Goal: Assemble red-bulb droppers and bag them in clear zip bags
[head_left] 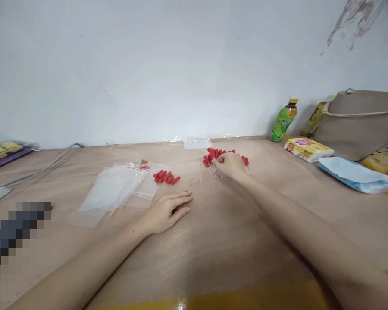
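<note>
At the middle of the table lies a bunch of droppers (215, 153), thin clear tubes with red rubber bulbs. Over this bunch, my right hand (231, 165) has its fingers pinched together on a dropper; they hide most of it. My left hand (173, 211) rests on the table with its fingers stretched and thumb apart, holding nothing. Just beyond its fingertips are several bare clear tubes (192, 172) in a row. Left of them sits a small pile of loose red rubber bulbs (166, 177), partly beside clear zip bags (113, 189).
Along the right stand a green drink bottle (283, 120), a tissue pack (308, 149), a blue-white packet (355, 174) and a grey bag (358, 125). A cable (51, 163) crosses the left side. Another clear bag (197, 144) lies by the wall.
</note>
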{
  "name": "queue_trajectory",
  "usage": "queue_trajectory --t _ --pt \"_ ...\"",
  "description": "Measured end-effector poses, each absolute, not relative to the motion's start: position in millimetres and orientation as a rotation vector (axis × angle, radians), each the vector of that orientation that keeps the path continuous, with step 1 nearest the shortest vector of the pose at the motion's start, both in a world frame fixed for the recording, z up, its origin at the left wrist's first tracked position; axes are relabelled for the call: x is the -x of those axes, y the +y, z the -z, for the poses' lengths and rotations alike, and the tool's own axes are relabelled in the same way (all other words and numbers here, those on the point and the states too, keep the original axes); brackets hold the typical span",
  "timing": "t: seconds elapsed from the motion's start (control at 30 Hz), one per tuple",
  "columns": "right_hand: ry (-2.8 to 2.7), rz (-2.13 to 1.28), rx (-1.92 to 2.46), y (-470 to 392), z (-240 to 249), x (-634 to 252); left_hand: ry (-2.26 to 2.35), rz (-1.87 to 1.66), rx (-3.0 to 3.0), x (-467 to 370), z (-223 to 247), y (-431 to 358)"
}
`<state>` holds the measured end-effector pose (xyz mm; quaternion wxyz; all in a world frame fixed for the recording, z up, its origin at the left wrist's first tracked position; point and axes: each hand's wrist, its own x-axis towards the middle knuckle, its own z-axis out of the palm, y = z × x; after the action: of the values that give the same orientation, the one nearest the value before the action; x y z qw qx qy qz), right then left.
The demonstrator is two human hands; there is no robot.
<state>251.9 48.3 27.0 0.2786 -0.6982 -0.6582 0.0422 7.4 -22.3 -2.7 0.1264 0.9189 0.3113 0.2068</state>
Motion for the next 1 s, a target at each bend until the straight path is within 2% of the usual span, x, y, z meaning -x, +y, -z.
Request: queue_trajectory --t 0.33,0.7,0.87,1.0 --pt "-1.721 0.1 2.11 77.5 -10.6 -227.8 0.912 -0.57 -2.664 -5.7 4.7 -20.5" --pt "-1.728 -0.012 2.241 75.5 -11.1 -230.4 0.946 -0.53 -2.653 -6.2 3.8 -20.0" --pt "-1.79 0.126 2.158 71.0 -11.7 -227.3 0.947 -0.539 -2.663 -5.8 5.0 -18.5" --pt "-1.923 0.093 2.058 64.2 -10.2 -213.2 0.926 -0.551 -2.671 -5.4 5.6 -19.1"
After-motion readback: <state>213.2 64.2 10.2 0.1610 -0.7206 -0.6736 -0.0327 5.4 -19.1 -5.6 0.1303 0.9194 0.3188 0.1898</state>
